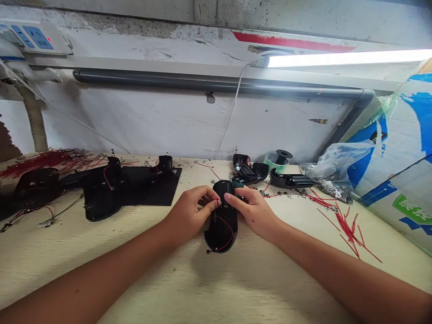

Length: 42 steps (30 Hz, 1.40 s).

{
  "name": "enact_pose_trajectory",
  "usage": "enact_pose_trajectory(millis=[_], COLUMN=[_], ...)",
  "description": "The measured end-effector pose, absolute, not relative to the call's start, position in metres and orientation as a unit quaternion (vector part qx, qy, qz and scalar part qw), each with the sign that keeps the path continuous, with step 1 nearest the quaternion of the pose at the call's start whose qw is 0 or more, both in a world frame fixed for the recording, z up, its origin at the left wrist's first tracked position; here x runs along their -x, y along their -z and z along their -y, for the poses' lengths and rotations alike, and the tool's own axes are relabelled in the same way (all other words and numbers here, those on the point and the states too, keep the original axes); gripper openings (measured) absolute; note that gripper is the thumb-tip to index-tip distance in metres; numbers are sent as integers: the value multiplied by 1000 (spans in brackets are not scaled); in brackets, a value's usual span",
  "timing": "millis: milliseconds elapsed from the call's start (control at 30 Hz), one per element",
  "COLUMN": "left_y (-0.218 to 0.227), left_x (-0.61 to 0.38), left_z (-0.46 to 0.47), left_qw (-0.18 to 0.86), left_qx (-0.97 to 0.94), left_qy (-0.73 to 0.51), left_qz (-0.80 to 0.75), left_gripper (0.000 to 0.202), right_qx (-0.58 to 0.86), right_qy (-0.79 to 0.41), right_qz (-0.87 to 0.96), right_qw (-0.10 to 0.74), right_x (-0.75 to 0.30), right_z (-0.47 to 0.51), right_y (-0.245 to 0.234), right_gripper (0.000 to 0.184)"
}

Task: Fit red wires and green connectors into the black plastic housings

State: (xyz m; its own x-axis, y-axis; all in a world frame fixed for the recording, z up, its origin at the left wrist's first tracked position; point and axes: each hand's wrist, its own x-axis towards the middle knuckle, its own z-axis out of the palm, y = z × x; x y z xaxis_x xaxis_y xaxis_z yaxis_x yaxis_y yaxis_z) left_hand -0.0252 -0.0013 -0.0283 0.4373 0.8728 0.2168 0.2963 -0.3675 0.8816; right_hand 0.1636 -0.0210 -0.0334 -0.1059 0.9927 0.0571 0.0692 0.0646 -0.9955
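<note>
Black oval plastic housing (pixel 222 231) lies with its long axis pointing away from me on the bench (pixel 270 288), my left hand (pixel 191 215) and right hand (pixel 253 212) pinching its far end from either side.

Shell (pixel 221 231): glossy black
Loose wires (pixel 349 231): red
Mat (pixel 153 191): black
Tape roll (pixel 275 163): pale green
Carton (pixel 401 135): white, blue patches, green label
Wall (pixel 135 126): grey-white, stained
</note>
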Motion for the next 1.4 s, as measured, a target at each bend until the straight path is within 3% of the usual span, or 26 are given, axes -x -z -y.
enact_pose_trajectory(millis=[300, 500, 700, 1267, 1400], left_y=[29, 24, 18, 22, 21], left_x=[26, 27, 28, 26, 27], left_z=[0, 4, 5, 3, 3], left_qw=[359, 387, 348, 412, 380], left_qx=[-789, -774, -796, -760, -783], left_qy=[-347, -315, -296, -304, -284], left_qz=[-359, -390, -397, -400, -402], left_gripper=[11, 14, 16, 20, 18], right_qx=[456, 457, 462, 472, 477], right_qy=[-540, -553, -537, -545, -537], right_qz=[514, 499, 512, 507, 511], right_qw=[486, 486, 486, 473, 473], right_x=[-164, -164, -162, -162, -162], right_z=[19, 20, 21, 19, 20], right_y=[35, 34, 30, 30, 31], right_gripper=[45, 45, 46, 47, 46])
